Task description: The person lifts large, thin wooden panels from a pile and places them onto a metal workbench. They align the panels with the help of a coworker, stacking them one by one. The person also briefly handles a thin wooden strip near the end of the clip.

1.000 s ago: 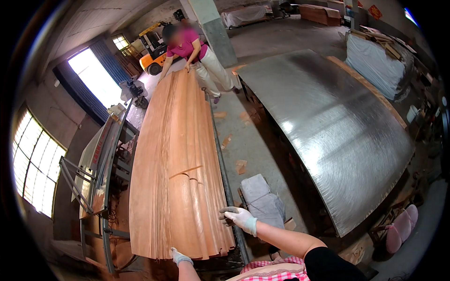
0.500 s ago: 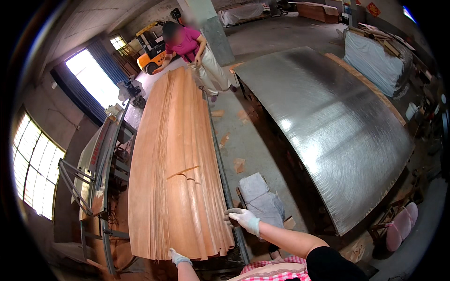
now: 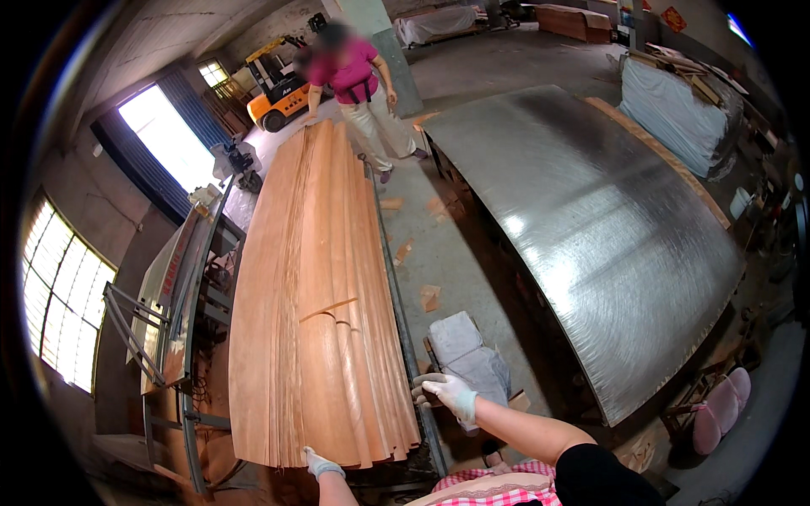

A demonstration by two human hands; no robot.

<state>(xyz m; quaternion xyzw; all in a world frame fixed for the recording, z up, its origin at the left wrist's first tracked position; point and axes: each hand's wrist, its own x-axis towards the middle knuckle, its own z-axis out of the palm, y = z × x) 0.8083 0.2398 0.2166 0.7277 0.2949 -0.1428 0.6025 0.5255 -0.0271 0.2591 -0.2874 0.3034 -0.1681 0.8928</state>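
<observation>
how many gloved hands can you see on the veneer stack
2. The left hand is at the near end of the veneer stack; the right hand is at its right edge. The co-worker's hands at the far end are too blurred to judge.

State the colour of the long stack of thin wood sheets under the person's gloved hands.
Reddish-orange brown veneer stack, with lengthwise grain; the head view shows it.
</observation>
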